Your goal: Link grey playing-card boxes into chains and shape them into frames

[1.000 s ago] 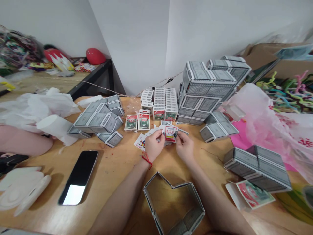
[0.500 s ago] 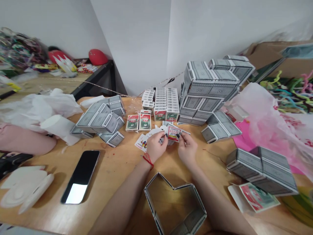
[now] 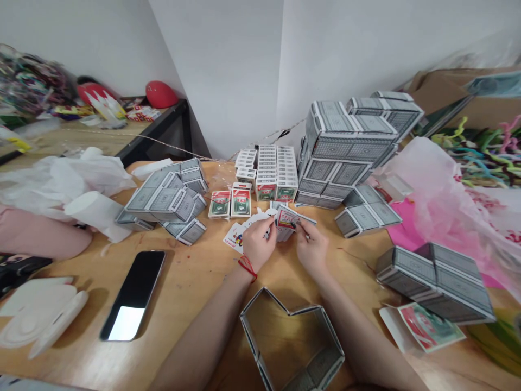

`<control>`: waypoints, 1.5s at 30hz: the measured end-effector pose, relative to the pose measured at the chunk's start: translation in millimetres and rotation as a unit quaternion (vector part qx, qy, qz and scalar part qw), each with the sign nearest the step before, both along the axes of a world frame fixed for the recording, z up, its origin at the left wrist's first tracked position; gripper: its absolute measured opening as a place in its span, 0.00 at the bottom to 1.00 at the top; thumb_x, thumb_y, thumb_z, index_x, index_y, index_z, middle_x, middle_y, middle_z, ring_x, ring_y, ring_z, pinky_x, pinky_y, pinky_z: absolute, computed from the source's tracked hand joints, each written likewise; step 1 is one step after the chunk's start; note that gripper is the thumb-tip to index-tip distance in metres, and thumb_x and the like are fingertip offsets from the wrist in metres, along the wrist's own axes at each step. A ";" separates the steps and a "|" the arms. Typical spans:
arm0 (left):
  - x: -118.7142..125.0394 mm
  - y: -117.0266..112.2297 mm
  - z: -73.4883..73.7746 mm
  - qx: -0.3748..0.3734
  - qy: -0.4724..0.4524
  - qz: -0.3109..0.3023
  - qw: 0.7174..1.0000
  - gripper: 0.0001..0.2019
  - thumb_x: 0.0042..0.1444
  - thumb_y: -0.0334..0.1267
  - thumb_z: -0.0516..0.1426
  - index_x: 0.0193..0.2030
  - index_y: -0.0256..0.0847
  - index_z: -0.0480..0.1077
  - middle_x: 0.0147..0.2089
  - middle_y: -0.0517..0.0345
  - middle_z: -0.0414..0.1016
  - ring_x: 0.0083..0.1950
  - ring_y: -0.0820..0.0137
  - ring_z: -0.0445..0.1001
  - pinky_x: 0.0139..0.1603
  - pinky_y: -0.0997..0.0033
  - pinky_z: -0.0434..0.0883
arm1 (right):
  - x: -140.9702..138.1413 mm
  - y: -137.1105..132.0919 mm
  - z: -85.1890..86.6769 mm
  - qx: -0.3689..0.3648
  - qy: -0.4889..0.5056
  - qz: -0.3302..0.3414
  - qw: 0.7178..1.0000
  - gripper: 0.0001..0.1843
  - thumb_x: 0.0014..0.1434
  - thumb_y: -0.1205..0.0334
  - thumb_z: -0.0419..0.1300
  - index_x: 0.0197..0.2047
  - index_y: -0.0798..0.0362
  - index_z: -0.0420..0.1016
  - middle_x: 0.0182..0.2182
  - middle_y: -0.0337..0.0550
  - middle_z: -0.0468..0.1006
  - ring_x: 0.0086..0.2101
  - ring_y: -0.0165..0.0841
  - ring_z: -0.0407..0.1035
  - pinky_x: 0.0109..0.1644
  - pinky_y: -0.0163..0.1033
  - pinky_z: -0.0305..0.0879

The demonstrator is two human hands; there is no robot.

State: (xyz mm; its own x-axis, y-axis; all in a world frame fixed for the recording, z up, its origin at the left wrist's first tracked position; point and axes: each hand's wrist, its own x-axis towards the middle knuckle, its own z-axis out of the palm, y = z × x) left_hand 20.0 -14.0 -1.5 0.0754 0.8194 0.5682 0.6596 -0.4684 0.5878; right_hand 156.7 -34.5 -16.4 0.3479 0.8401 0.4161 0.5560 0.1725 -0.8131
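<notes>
Between both hands is a playing card with red and yellow print (image 3: 286, 217), tilted and held by its two sides. My left hand (image 3: 259, 245), with a red string bracelet at the wrist, pinches its left edge. My right hand (image 3: 311, 244) grips its right side between thumb and fingers. Loose cards lie fanned on the table under and beside the hands, among them a joker card (image 3: 235, 237). Nearer me, between my forearms, stands a heart-shaped frame made of playing cards (image 3: 303, 311), its middle hollow.
Boxed card decks (image 3: 267, 169) stand in rows at the back, with two boxes (image 3: 220, 205) in front. Folded-card blocks (image 3: 342, 146) are stacked high behind right; others (image 3: 163, 195) lie left. A phone (image 3: 134, 293) and an opened card box (image 3: 427, 326) flank my arms.
The card in my hands has tipped, so its printed face now shows at a slant. Both hands have stayed nearly in place.
</notes>
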 end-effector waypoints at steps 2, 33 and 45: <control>0.5 0.8 -0.7 0.000 -0.004 -0.010 1.000 0.12 0.56 0.33 0.50 0.43 0.39 0.71 0.35 0.52 0.76 0.36 0.69 0.74 0.39 0.70 0.70 | 0.5 0.5 -1.0 -0.005 0.005 -0.002 1.000 0.14 0.55 0.60 0.52 0.40 0.52 0.77 0.35 0.45 0.80 0.32 0.35 0.74 0.38 0.40 0.71; -4.6 8.3 -5.3 -0.095 -0.068 -0.086 0.989 0.15 0.55 0.27 0.48 0.49 0.39 0.62 0.43 0.51 0.73 0.43 0.69 0.73 0.45 0.68 0.71 | -4.6 2.7 -3.1 -0.034 0.029 0.035 0.998 0.14 0.56 0.60 0.51 0.40 0.54 0.75 0.34 0.45 0.80 0.31 0.35 0.73 0.35 0.38 0.69; -5.4 8.5 -2.6 -0.066 -0.061 -0.012 0.996 0.10 0.49 0.28 0.55 0.40 0.38 0.69 0.35 0.54 0.75 0.36 0.70 0.74 0.40 0.70 0.71 | -2.1 5.0 -5.2 -0.050 0.049 0.040 0.997 0.16 0.55 0.58 0.52 0.42 0.54 0.76 0.36 0.47 0.80 0.32 0.37 0.73 0.37 0.39 0.69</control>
